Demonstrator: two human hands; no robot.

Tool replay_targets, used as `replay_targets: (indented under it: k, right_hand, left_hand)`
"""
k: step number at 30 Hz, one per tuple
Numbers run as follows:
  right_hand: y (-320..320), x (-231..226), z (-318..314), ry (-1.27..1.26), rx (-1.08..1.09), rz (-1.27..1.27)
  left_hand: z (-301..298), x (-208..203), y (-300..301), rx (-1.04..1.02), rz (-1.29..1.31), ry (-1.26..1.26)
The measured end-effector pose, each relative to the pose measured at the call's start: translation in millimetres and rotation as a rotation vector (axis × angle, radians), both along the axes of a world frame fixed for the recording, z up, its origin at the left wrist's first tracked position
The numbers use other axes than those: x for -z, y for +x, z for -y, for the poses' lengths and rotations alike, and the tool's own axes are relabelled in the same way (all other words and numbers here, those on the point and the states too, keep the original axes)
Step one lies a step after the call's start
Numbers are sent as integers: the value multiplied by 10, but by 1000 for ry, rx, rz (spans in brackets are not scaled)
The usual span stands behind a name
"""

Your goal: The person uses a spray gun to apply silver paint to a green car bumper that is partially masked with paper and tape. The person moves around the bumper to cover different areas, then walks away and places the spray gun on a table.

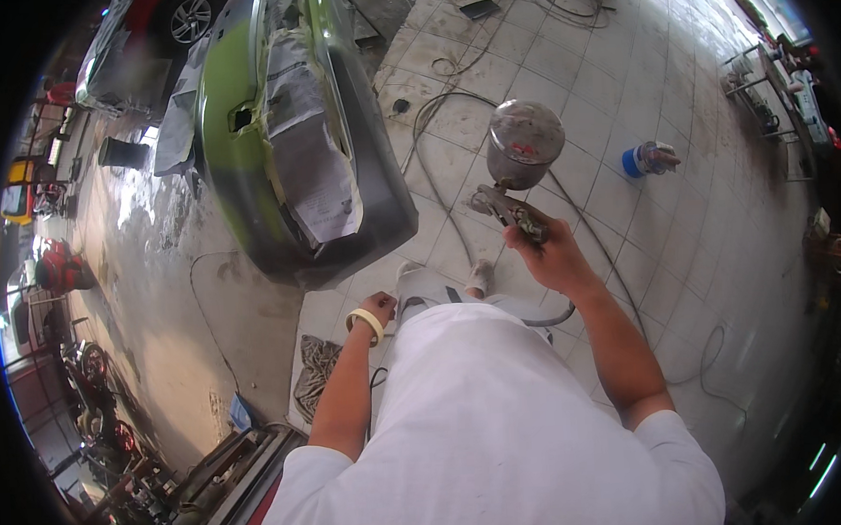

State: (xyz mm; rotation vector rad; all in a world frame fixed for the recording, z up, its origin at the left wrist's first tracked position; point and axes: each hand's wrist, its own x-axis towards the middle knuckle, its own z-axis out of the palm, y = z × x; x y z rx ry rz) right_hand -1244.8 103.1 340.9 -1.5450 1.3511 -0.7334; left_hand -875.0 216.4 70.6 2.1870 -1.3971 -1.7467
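My right hand point(556, 257) grips a spray gun point(512, 212) with a round, paint-stained metal cup point(526, 136) on top. It is held out over the tiled floor, right of a car bumper point(233, 158). The bumper is green on one side and dark grey on the other, with masking paper point(313, 164) taped along its middle. Close to my body, below the bumper's near end, my left hand point(378, 308) has its fingers curled. A dark hose curves beside it, but what the fingers hold is hidden. A pale ring like a tape roll point(364, 327) circles that wrist.
A black hose point(420, 136) snakes across the tiles around my feet. A blue can point(637, 161) stands to the right, a dark cylinder point(123, 153) to the left. A crumpled cloth point(315, 375) lies by my left arm. Racks point(770, 97) line the right side; a red car stands far left.
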Motion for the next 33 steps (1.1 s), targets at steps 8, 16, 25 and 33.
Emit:
replay_targets:
  k: [8, 16, 25, 33]
  right_hand:
    - [-43, 498, 701, 97, -129, 85]
    - [124, 757, 1131, 106, -321, 71]
    - [249, 360, 2334, 145, -354, 93]
    - [459, 257, 3488, 27, -353, 266]
  left_hand:
    - [-319, 327, -63, -67, 64, 188]
    - [-192, 242, -236, -91, 103, 383]
    - [868, 283, -654, 127, 146, 32]
    - [1391, 127, -771, -367, 10, 182]
